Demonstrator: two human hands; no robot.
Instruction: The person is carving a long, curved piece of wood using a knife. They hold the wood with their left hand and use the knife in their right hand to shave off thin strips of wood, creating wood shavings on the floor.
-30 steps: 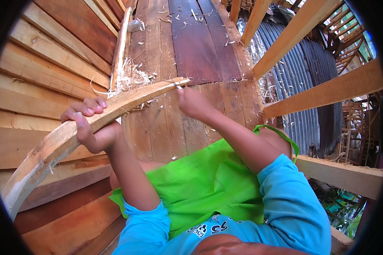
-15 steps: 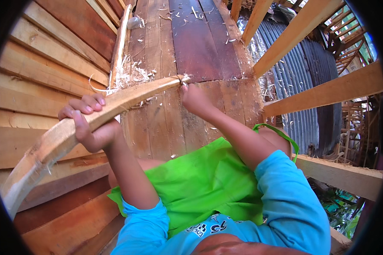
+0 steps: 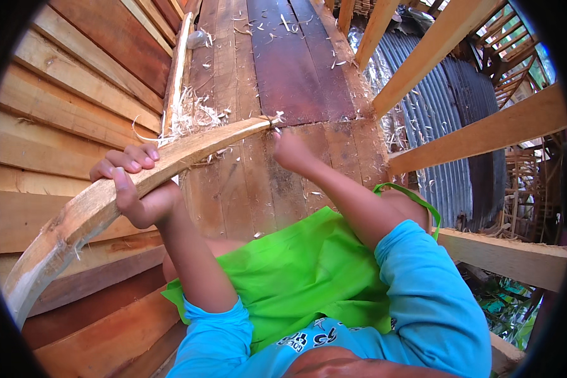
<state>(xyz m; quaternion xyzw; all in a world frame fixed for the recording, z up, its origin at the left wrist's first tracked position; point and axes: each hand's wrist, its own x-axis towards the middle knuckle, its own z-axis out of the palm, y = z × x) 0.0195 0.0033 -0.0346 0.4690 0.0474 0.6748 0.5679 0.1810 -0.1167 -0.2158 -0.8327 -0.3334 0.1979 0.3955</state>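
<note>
A long curved piece of pale wood (image 3: 164,165) runs from the lower left up to the middle of the view. Round its wider part my left hand (image 3: 132,179) is closed, thumb on the near side and fingers over the far side. My right hand (image 3: 290,151) is a closed fist just below the wood's narrow far end. A small dark piece (image 3: 271,123) crosses the wood there, right by my fingers, with a pale curl of shaving beside it. What my right fingers grip is mostly hidden, and I cannot make out its kind.
Pale shavings (image 3: 195,116) are heaped by the plank wall (image 3: 75,126) on the left and scattered over the wooden floor (image 3: 239,189). A green apron (image 3: 309,271) covers my lap. Wooden rails (image 3: 485,143) stand on the right, with corrugated metal sheets (image 3: 450,164) beyond.
My right hand has shifted slightly right and down by the wood's end. The wood and my left hand have moved only a little.
</note>
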